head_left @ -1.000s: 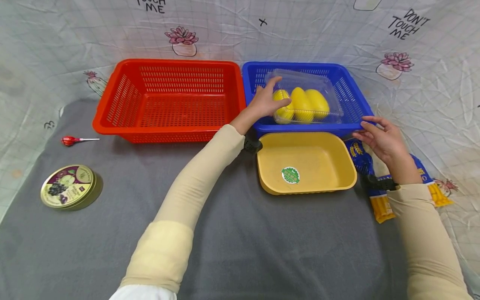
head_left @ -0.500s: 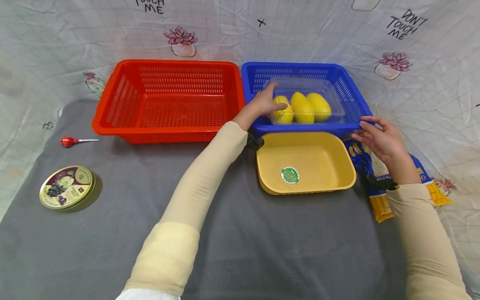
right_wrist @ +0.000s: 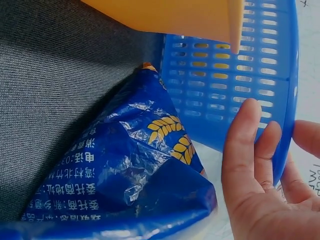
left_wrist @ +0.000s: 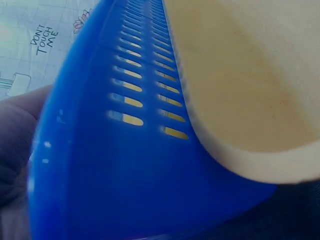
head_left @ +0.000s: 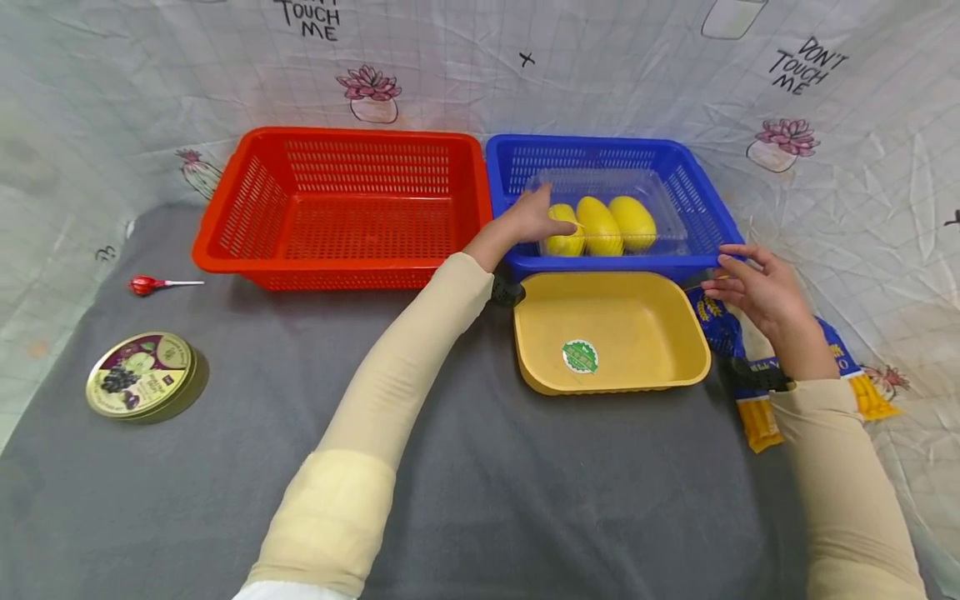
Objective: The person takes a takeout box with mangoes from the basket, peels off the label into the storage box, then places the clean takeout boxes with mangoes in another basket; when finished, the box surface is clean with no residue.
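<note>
My left hand (head_left: 531, 218) reaches over the near left corner of the blue basket (head_left: 622, 263) and grips the left end of a clear plastic box (head_left: 670, 218). Inside that box lie yellow mango-like fruits (head_left: 598, 227). The box sits within the basket walls. In the left wrist view the basket wall hides most of my left hand (left_wrist: 17, 150). My right hand (head_left: 768, 296) holds the basket's near right corner. In the right wrist view, its thumb is at the rim and other fingers lie along the outer wall.
A yellow tray (head_left: 615, 333) stands right in front of the blue basket. Blue and orange bags (head_left: 759, 408) lie under my right wrist. To the left are a red basket (head_left: 367, 229), a lollipop (head_left: 146, 285) and a round tin (head_left: 142, 375). A printed cloth (head_left: 600, 75) hangs behind.
The clear box has gone down and levelled out in the blue basket, with my left hand moving down on its left end. My right hand has stayed at the basket corner.
</note>
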Demonstrator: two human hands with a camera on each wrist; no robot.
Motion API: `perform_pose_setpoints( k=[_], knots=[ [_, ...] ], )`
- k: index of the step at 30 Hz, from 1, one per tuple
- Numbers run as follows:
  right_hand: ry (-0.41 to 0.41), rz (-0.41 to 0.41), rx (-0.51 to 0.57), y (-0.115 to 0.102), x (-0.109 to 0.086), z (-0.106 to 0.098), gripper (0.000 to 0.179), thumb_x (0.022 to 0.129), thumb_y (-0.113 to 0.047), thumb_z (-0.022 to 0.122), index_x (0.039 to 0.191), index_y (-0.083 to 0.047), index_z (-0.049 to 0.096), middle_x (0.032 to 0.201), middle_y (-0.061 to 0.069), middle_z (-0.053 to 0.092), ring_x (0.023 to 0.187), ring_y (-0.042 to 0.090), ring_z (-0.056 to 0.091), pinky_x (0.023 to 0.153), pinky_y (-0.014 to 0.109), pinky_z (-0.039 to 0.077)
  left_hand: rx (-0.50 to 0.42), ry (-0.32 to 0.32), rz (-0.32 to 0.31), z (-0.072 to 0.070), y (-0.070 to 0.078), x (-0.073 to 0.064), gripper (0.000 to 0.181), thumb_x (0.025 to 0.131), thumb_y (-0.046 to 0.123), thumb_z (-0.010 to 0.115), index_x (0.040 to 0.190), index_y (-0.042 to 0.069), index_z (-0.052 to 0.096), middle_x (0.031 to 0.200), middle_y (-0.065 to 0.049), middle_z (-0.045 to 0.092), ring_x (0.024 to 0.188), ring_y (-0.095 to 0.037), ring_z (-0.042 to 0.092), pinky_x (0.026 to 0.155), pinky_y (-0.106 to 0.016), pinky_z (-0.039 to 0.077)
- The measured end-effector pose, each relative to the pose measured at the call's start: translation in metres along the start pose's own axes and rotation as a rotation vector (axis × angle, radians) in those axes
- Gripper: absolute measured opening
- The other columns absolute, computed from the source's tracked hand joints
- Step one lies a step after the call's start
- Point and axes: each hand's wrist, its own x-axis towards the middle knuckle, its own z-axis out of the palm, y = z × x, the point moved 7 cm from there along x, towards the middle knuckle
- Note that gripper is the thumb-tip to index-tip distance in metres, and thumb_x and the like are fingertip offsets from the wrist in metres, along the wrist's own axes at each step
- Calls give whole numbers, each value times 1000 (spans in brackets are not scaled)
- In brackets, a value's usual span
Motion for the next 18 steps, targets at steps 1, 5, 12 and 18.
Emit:
perform_pose_setpoints(
  k=[1,5,12,18],
  knots=[
    [0,0,-17,0,1,0,43,91,-18,67,127,-9,46,79,2,67,71,17,71,67,26,58,-10,11,9,0,0,0,89,95,43,57,157,8,4,164,-7,11,151,-22,3,120,-36,14],
    [17,-15,-72,-2,1,2,32,94,-16,64,122,-12,48,73,-1,68,62,14,68,62,24,58,-70,80,70,-2,-1,-5,79,97,40,56,156,9,14,162,-8,17,149,-20,15,118,-35,23],
    [37,-97,-83,-15,-6,11,13,93,-9,64,102,-18,64,64,1,60,52,13,59,55,22,55,-150,222,228,-10,5,-19,62,98,29,56,151,8,31,155,-8,33,142,-21,32,113,-30,33],
    [1,-188,-201,-32,-16,35,17,92,-16,67,109,-17,63,66,-1,60,58,12,59,60,18,54,-225,307,375,-25,19,-40,49,98,20,59,143,7,43,145,-7,47,130,-21,48,104,-24,43]
  ],
)
